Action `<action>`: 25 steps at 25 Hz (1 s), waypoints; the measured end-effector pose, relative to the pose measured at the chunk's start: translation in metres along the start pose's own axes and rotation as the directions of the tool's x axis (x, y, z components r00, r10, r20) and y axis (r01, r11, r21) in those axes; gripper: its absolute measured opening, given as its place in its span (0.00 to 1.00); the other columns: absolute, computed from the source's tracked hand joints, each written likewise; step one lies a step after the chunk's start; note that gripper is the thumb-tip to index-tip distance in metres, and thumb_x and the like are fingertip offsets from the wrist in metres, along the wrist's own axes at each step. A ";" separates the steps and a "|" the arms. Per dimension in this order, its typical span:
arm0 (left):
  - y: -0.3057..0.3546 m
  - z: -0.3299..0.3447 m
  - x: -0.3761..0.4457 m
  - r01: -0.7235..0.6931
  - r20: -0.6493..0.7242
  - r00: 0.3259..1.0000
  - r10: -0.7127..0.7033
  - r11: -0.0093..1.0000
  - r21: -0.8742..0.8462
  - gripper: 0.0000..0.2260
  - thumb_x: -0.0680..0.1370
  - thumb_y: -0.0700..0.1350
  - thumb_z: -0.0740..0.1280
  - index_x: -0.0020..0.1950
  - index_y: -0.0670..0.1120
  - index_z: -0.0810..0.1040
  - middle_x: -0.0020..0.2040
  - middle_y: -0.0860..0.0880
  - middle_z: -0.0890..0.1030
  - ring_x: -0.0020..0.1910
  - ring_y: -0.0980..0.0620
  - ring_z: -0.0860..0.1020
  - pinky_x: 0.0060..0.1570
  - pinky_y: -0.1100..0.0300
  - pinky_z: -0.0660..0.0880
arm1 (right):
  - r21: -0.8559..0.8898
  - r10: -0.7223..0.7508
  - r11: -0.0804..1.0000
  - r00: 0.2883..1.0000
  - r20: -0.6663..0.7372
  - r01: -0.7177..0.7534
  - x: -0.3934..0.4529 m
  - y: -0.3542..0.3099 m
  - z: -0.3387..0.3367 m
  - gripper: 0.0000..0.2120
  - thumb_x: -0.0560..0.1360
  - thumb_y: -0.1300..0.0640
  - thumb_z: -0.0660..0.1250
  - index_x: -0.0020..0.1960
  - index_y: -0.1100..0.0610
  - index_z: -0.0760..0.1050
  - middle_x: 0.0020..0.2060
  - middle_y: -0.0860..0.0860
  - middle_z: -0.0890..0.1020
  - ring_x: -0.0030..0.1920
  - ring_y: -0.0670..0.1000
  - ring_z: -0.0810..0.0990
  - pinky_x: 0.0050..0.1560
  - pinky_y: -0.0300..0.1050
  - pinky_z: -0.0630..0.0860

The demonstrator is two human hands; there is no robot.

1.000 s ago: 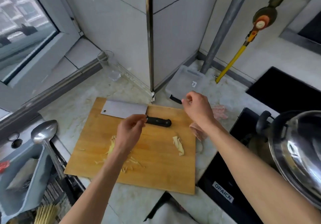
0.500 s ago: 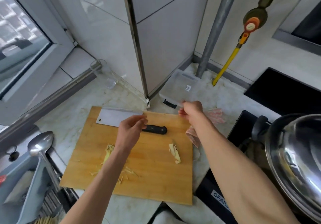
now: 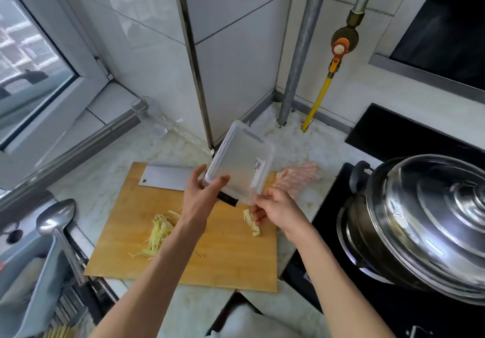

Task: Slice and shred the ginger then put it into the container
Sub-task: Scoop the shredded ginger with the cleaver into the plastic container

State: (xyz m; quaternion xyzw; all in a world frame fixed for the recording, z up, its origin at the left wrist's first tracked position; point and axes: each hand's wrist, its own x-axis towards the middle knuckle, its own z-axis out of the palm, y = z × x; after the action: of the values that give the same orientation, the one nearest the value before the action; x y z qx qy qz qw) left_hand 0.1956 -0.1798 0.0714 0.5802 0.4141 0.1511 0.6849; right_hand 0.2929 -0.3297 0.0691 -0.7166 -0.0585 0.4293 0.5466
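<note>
A clear plastic container (image 3: 240,160) with its lid on is held tilted in the air above the far edge of the wooden cutting board (image 3: 225,253). My left hand (image 3: 200,196) grips its near left corner and my right hand (image 3: 275,208) pinches its near right corner. A pile of shredded ginger (image 3: 158,232) lies on the board to the left of my left forearm. An uncut slab of sliced ginger (image 3: 250,222) lies just under my right hand. The cleaver (image 3: 165,177) rests flat along the board's far edge, its black handle partly hidden by my left hand.
A steel pot with a domed lid (image 3: 425,222) sits on the black stove at right. A pink patterned cloth (image 3: 296,177) lies beside the board. A glass (image 3: 151,118) stands by the window sill. A large spoon (image 3: 55,219) and a dish rack are at left.
My right hand took the container from the counter corner and lifted it toward me. My left hand rose from the cleaver handle and took hold of the container too.
</note>
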 end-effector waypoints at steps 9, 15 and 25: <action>-0.018 -0.028 -0.068 -0.466 0.146 0.880 0.451 0.766 0.443 0.43 0.67 0.52 0.80 0.77 0.56 0.62 0.67 0.55 0.70 0.65 0.58 0.70 0.61 0.65 0.70 | 0.145 -0.112 0.985 0.990 0.084 0.099 -0.017 0.001 0.032 0.54 0.61 0.29 0.74 0.80 0.41 0.53 0.74 0.46 0.70 0.68 0.51 0.76 0.59 0.56 0.79; -0.011 -0.058 -0.061 -0.020 0.178 0.983 0.041 0.993 -0.119 0.27 0.71 0.60 0.72 0.63 0.45 0.75 0.59 0.37 0.78 0.55 0.37 0.78 0.57 0.40 0.71 | 0.175 -0.275 0.952 0.951 0.140 0.249 -0.027 0.021 0.061 0.35 0.66 0.32 0.70 0.72 0.32 0.65 0.64 0.46 0.78 0.61 0.49 0.80 0.61 0.60 0.79; -0.037 -0.082 -0.060 0.212 0.309 0.949 -0.058 0.844 -0.492 0.32 0.67 0.59 0.71 0.66 0.43 0.74 0.55 0.40 0.79 0.51 0.40 0.79 0.52 0.44 0.76 | 0.185 -0.199 0.965 0.979 0.045 0.187 -0.023 0.015 0.032 0.10 0.79 0.54 0.65 0.53 0.54 0.84 0.47 0.52 0.87 0.52 0.55 0.85 0.52 0.53 0.81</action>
State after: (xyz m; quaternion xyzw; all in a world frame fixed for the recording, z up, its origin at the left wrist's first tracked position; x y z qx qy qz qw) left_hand 0.0876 -0.1769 0.0621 0.3582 0.2958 0.1238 0.8769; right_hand 0.2505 -0.3250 0.0679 -0.6412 -0.1062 0.3999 0.6463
